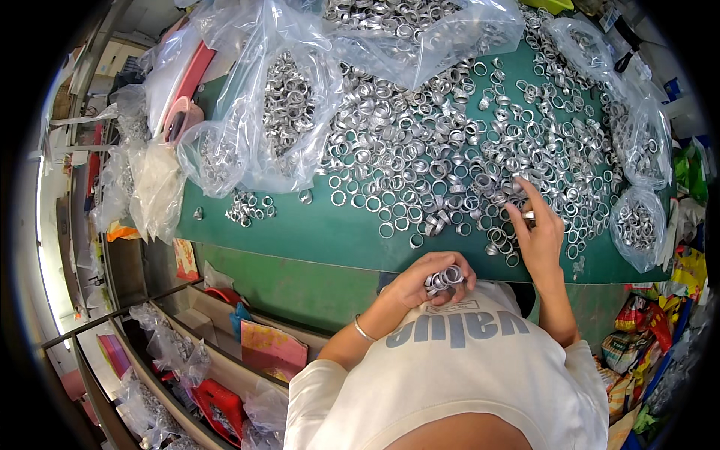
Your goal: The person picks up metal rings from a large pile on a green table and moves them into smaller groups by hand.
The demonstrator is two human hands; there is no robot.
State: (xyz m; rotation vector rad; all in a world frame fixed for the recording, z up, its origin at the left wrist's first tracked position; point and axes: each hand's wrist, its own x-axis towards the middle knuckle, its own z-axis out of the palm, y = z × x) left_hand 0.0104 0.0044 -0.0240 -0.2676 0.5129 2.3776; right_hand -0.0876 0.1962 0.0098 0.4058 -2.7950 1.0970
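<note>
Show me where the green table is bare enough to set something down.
The green table is bare along its near edge, between the small cluster of rings by the clear bags and the left hand holding a stack of rings. The middle and right are crowded: loose metal rings surround the right hand, and more ring-filled bags line the far and right edges.

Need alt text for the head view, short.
Seen from above, a person's left hand holds a stack of silver metal rings near the chest while the right hand picks among loose rings spread over a green table. Clear bags of rings lie around.
</note>
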